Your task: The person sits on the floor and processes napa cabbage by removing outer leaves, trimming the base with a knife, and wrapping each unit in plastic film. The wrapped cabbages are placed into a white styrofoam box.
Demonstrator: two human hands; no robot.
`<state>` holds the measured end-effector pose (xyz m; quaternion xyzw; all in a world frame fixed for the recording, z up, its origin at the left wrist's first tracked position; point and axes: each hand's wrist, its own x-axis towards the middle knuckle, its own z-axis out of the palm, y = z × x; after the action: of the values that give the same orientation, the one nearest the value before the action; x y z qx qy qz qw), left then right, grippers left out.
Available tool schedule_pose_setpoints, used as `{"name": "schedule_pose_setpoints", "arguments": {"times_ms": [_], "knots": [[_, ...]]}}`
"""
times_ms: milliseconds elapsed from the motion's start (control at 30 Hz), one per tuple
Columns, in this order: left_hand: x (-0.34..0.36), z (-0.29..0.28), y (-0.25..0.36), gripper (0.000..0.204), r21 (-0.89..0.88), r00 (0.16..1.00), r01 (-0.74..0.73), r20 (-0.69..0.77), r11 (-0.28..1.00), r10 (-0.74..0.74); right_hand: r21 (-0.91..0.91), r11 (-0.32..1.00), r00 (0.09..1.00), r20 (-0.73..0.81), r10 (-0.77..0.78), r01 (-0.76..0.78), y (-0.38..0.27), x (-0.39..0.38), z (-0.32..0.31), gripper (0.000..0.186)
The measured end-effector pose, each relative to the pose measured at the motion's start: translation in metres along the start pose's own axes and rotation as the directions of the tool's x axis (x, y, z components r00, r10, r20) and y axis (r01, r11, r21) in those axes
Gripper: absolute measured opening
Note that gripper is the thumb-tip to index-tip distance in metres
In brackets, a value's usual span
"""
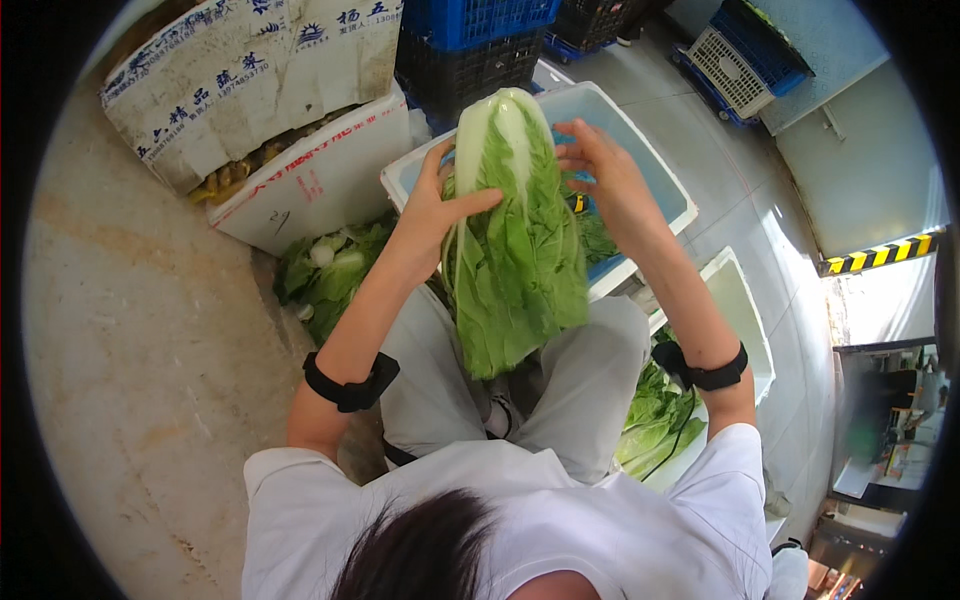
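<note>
A large napa cabbage hangs over my lap, its pale stem end up and its green leaves pointing down toward my knees. My left hand grips its left side, with the thumb laid across the front leaves. At the cabbage's right side is my right hand, its fingers spread and bent; whether the fingertips touch the leaves is hard to tell. Behind the cabbage stands a white foam box with a blue inside. Some dark green leaves show in that box.
Loose leaves lie on the floor at left, beside white cartons. To my right, another foam box holds leafy cabbage. Stacked blue and black crates stand at the back; a crate on a wheeled dolly is far right.
</note>
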<state>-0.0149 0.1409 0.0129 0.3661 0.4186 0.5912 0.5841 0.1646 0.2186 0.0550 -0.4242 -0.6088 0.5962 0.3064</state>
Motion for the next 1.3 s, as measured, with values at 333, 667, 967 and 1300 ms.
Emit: {"name": "schedule_pose_setpoints", "arguments": {"times_ms": [333, 667, 967, 1300], "knots": [[-0.007, 0.008, 0.006, 0.073, 0.242, 0.991, 0.063, 0.101, 0.968, -0.089, 0.387, 0.887, 0.955, 0.247, 0.166, -0.254, 0.011, -0.002, 0.005, 0.051], [-0.003, -0.036, 0.018, 0.028, 0.435, 0.940, 0.225, 0.137, 0.872, -0.311, 0.133, 0.989, 0.990, 0.136, 0.042, -0.060, 0.001, -0.002, -0.014, 0.052], [-0.009, -0.043, 0.011, 0.049, -0.036, 0.891, 0.412, 0.226, 0.910, -0.394, 0.108, 0.991, 0.978, 0.203, 0.050, -0.074, 0.000, -0.004, -0.013, 0.057], [-0.023, -0.041, 0.017, 0.050, 0.190, 0.908, 0.300, 0.244, 0.935, -0.341, -0.131, 0.978, 0.967, 0.215, -0.134, 0.165, 0.001, -0.006, -0.013, 0.070]]}}
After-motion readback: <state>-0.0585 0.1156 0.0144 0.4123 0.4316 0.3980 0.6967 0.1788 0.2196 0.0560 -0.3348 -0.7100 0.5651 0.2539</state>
